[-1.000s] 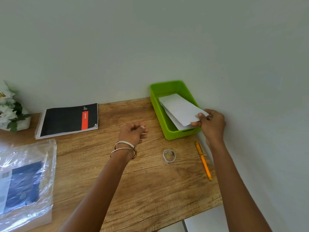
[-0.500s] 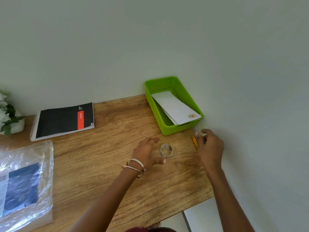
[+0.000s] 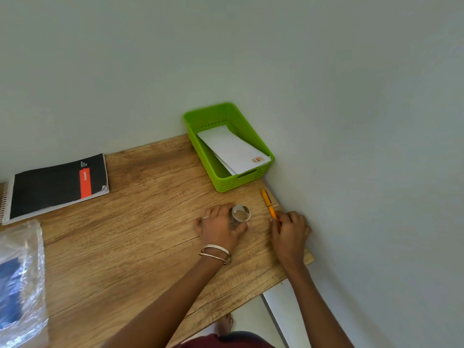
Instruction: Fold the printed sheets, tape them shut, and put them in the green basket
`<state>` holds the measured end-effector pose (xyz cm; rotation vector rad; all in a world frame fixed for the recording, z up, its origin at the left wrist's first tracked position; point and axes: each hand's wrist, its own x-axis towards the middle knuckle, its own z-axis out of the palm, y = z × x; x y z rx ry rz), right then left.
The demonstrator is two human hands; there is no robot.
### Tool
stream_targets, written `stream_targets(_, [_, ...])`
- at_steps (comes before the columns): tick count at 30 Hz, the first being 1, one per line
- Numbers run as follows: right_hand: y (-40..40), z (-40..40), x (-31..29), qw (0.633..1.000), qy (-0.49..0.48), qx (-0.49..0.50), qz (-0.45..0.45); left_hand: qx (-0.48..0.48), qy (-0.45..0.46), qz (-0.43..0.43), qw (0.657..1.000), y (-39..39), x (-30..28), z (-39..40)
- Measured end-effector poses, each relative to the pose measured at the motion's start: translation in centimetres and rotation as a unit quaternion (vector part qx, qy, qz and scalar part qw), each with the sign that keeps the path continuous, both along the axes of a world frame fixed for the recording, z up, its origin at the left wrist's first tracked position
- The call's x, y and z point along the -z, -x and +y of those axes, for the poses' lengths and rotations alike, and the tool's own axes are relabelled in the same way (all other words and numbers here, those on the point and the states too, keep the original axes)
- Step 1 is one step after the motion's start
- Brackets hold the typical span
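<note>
Wooden desk (image 3: 125, 247) w/ green basket (image 3: 253, 178) far right, folded sheets (image 3: 233, 149) inside. Left hand (image 3: 221, 228) grips tape roll (image 3: 241, 213); right hand (image 3: 288, 232) pinches orange pen (image 3: 268, 203).

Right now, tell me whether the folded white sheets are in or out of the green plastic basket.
In. The folded white sheets lie inside the green plastic basket, one end leaning on its near rim.

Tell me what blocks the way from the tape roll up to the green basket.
Nothing visible: bare wooden desk lies between the tape roll, gripped by the left hand, and the green basket. The orange pen lies off to the right.
</note>
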<state>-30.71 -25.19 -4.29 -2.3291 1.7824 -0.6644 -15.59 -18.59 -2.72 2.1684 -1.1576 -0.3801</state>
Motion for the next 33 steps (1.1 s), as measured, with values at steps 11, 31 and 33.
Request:
stream_targets(11, [0.3, -0.1, 0.3, 0.997, 0.019, -0.034, -0.07, -0.025, 0.005, -0.024, 0.999, 3.1, 1.5, -2.4])
stream_targets(31, [0.8, -0.2, -0.3, 0.99, -0.054, -0.053, -0.117, -0.005, -0.024, 0.026, 0.999, 2.2, 0.3, -1.1])
stream_targets(33, [1.1, -0.3, -0.7, 0.987, -0.051, -0.045, -0.144, -0.022, 0.001, 0.03, 0.999, 1.8, -0.3, -0.8])
